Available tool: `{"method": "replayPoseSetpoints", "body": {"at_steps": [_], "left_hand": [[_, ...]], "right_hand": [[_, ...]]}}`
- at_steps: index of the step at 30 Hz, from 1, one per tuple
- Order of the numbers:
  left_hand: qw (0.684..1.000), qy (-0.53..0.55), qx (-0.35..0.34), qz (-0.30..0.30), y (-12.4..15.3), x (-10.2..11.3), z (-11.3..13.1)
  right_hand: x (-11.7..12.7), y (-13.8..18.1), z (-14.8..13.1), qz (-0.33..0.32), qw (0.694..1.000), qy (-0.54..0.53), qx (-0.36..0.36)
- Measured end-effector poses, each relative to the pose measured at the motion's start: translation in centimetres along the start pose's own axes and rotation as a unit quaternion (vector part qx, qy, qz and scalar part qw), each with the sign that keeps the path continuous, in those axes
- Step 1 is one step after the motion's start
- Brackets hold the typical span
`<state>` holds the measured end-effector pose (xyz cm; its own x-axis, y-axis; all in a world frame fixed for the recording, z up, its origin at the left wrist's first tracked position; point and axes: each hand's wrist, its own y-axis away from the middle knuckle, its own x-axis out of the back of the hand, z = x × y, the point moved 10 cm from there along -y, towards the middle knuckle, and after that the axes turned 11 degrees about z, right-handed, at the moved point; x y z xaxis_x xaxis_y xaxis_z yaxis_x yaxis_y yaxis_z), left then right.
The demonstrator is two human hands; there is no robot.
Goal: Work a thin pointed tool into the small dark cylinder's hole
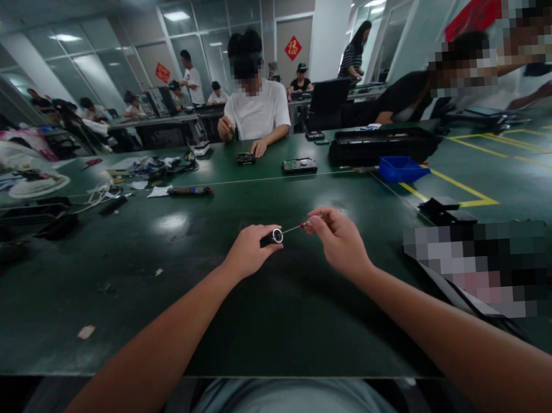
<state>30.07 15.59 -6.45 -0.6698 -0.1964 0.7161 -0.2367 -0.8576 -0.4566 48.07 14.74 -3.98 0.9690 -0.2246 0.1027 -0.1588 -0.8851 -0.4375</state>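
Over the middle of the green table, my left hand (249,250) is closed round a small black cylinder (271,238) whose round end, edged by a bright ring, faces right. My right hand (341,237) pinches the red handle of a thin screwdriver (304,224). Its metal shaft points left and reaches the ringed end of the cylinder. Whether the tip sits inside the end or only touches it, I cannot tell. The rest of the cylinder is hidden by my left fingers.
Across the table (137,314) a person in a white shirt (263,107) handles a small device. A hard drive (300,166), a blue bin (402,169) and a long black casing (384,144) lie beyond my hands. Cables and parts (154,166) are heaped at the left.
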Motion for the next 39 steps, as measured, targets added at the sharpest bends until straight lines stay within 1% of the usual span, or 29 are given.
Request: {"method": "replayPoseSetpoints", "body": {"at_steps": [3, 6, 8, 10, 12, 13, 15, 17, 21, 27, 33, 39], "left_hand": [[1.0, -0.001, 0.0, 0.004, 0.0, 0.1, 0.0], [1.0, 0.004, -0.005, 0.018, -0.1, 0.4, 0.2], [0.999, 0.016, -0.023, 0.045, -0.4, 1.0, 0.7], [0.997, 0.022, -0.047, 0.064, -0.7, 1.5, 1.1], [0.997, 0.009, -0.054, 0.062, -0.9, 1.5, 0.9], [0.997, -0.002, -0.049, 0.053, -1.0, 1.3, 0.6], [0.999, -0.021, -0.029, 0.033, -1.0, 0.9, -0.2], [0.999, -0.032, -0.016, 0.019, -1.0, 0.5, -0.7], [0.999, -0.036, -0.023, 0.006, -0.8, 0.2, -0.6], [0.999, -0.033, -0.024, -0.007, -0.6, 0.1, 0.2], [0.999, -0.031, -0.008, -0.001, -0.5, 0.1, 0.0], [1.0, -0.023, -0.006, 0.002, -0.5, 0.2, 0.1]], "right_hand": [[-0.5, -0.1, 1.3, -0.003, 0.997, -0.061, -0.055], [-0.6, -0.1, 2.8, 0.021, 0.984, -0.131, -0.118], [-0.7, -0.1, 3.9, 0.032, 0.965, -0.195, -0.175], [-1.2, 0.0, 5.0, 0.026, 0.939, -0.248, -0.238], [-1.4, 0.0, 5.9, 0.026, 0.922, -0.267, -0.281], [-1.0, -0.1, 6.3, 0.041, 0.921, -0.262, -0.285], [-0.3, -0.4, 6.6, 0.069, 0.928, -0.24, -0.275], [0.0, -0.5, 6.6, 0.079, 0.939, -0.219, -0.254], [-0.3, -0.4, 5.9, 0.067, 0.953, -0.203, -0.213], [-0.4, -0.4, 4.3, 0.045, 0.977, -0.149, -0.145], [-0.5, -0.3, 3.1, 0.015, 0.99, -0.099, -0.097], [-0.3, -0.3, 2.9, 0.023, 0.992, -0.088, -0.082]]}}
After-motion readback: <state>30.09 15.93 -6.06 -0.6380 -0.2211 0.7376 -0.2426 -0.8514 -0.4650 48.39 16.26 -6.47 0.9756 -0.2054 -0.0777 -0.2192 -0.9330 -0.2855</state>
